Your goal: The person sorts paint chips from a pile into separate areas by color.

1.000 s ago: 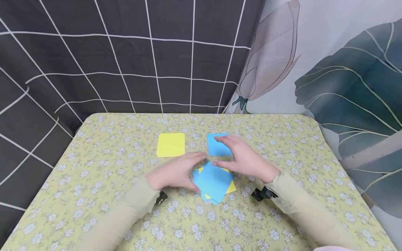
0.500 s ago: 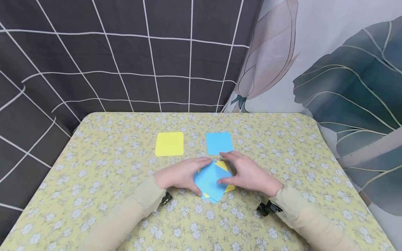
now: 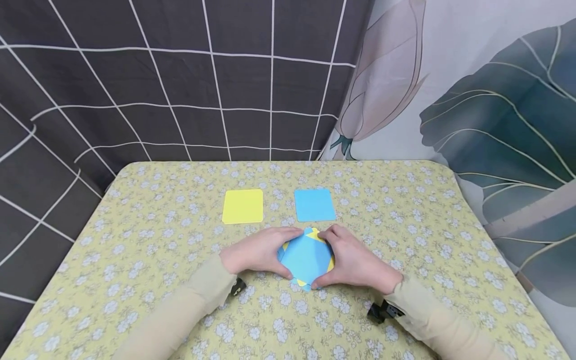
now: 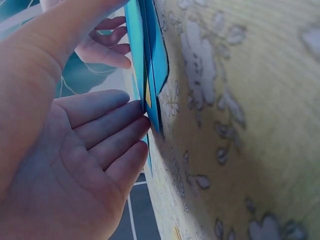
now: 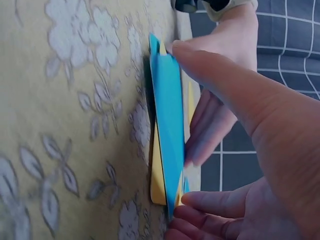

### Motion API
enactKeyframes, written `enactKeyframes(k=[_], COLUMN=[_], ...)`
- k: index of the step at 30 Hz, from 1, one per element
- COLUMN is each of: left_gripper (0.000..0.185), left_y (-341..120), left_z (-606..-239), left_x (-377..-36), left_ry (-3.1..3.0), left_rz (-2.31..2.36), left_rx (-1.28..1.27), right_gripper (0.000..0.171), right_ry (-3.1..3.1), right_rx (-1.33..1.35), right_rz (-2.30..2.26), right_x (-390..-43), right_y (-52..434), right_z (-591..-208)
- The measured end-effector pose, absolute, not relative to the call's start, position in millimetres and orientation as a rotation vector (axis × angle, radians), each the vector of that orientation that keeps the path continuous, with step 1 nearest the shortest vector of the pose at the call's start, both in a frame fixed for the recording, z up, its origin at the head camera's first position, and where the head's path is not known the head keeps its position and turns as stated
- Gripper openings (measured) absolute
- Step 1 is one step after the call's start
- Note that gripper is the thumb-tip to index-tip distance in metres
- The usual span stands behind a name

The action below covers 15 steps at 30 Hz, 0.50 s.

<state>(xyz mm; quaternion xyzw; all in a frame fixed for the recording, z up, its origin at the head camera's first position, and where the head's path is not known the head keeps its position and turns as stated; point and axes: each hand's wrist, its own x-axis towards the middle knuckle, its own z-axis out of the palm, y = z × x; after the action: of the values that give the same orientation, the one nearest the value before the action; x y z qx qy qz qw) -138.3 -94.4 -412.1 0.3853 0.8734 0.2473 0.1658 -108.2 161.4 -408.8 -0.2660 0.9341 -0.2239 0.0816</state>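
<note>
While a yellow card (image 3: 242,206) and a blue card (image 3: 314,205) lie apart on the worktop (image 3: 135,240), the left hand (image 3: 258,251) and right hand (image 3: 355,260), fingers straight, press the stack (image 3: 307,256) between them.

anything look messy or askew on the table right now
Only the stack of cards between the left hand and right hand: its blue and yellow cards are fanned at different angles, corners poking out. The single yellow card and blue card behind it lie flat and square.
</note>
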Motion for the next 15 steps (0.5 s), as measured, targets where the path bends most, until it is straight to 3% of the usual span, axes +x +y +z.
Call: enactKeyframes(k=[15], left_gripper=[0.097], left_y=[-95.5], left_z=[-410.9], left_x=[-136.9], left_ry=[2.515], left_rz=[0.762], left_rx=[1.099], right_gripper=[0.108], right_ry=[2.803], right_rx=[-0.800], right_rz=[-0.699], right_x=[-105.6], right_y=[162.5], right_z=[-409.3])
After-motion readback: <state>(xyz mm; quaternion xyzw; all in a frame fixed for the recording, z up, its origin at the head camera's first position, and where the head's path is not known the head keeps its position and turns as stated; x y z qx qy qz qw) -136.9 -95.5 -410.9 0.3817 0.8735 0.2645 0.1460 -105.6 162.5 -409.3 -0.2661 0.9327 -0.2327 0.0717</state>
